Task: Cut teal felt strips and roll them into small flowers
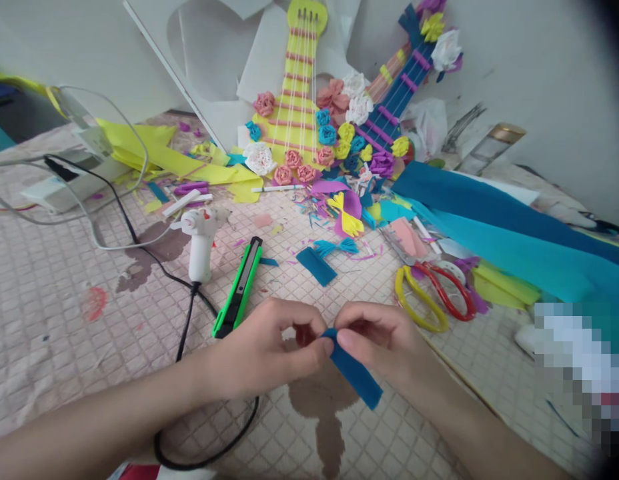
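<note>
A dark blue strip of crepe paper (358, 375) is pinched at its upper end between my left hand (289, 350) and my right hand (377, 340). Its free end hangs down to the lower right. Both hands are closed, thumbs and forefingers almost meeting at the paper's top edge. Just beyond them lie another blue paper piece (316, 266) and a light blue paper bow (335, 248). A green utility knife (238, 287) rests beside my left hand. Scissors (452, 290) with one yellow and one red handle lie past my right hand.
A white glue gun (200, 247) stands at left, its black cord (187, 327) looping under my left forearm. Two flower-trimmed paper guitars, one yellow (299, 100) and one blue (389, 113), lean on the wall. Blue paper sheets (514, 233) lie right; a white power strip (72, 183) sits left.
</note>
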### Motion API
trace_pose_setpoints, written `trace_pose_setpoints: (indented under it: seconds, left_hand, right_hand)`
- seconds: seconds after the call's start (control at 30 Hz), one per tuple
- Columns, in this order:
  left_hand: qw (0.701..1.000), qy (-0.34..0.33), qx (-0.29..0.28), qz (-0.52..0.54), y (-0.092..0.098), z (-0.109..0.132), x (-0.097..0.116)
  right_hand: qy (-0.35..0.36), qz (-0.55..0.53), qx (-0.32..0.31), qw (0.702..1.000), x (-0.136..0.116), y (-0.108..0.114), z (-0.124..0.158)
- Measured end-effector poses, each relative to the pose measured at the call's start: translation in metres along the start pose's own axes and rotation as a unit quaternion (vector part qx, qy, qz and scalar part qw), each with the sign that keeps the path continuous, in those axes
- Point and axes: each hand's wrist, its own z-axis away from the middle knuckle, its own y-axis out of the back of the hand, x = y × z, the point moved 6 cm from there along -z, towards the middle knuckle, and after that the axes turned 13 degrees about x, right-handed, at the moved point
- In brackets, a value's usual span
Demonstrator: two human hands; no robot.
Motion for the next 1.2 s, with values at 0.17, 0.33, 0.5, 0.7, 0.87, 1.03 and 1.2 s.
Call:
trace_pose_setpoints:
  seconds: [0.17, 0.33, 0.5, 0.7, 0.87, 1.03, 1.2]
  left_hand:
    - [0.999, -0.005, -0.018, -0.027, -0.001, 0.002, 0.002]
    - [0.999, -0.011, -0.003, -0.032, 0.001, 0.0, 0.002]
    - [0.999, -0.01, -0.007, -0.05, 0.0, 0.0, 0.002]
    - [0.999, -0.012, -0.015, -0.048, -0.002, 0.001, 0.003]
    - [0.999, -0.005, -0.019, -0.037, -0.003, -0.001, -0.001]
    - [1.0, -0.011, -0.007, -0.02, -0.003, -0.002, -0.006]
    - [0.999, 0.002, -0.019, -0.032, -0.005, -0.002, -0.007]
  right_hand:
    - [0.004, 0.028, -0.014, 0.999, -0.003, -0.003, 0.0]
    - [0.002, 0.03, -0.005, 1.0, -0.002, -0.002, 0.0]
    - [0.0, 0.031, -0.007, 0.999, 0.001, -0.002, -0.002]
    - [-0.025, 0.042, -0.028, 0.998, 0.0, -0.003, -0.003]
    - [-0.04, -0.005, 0.019, 0.999, 0.006, 0.002, -0.005]
    - [-0.049, -0.03, 0.036, 0.998, 0.009, 0.004, -0.005]
    - [-0.056, -0.01, 0.025, 0.998, 0.01, 0.004, -0.005]
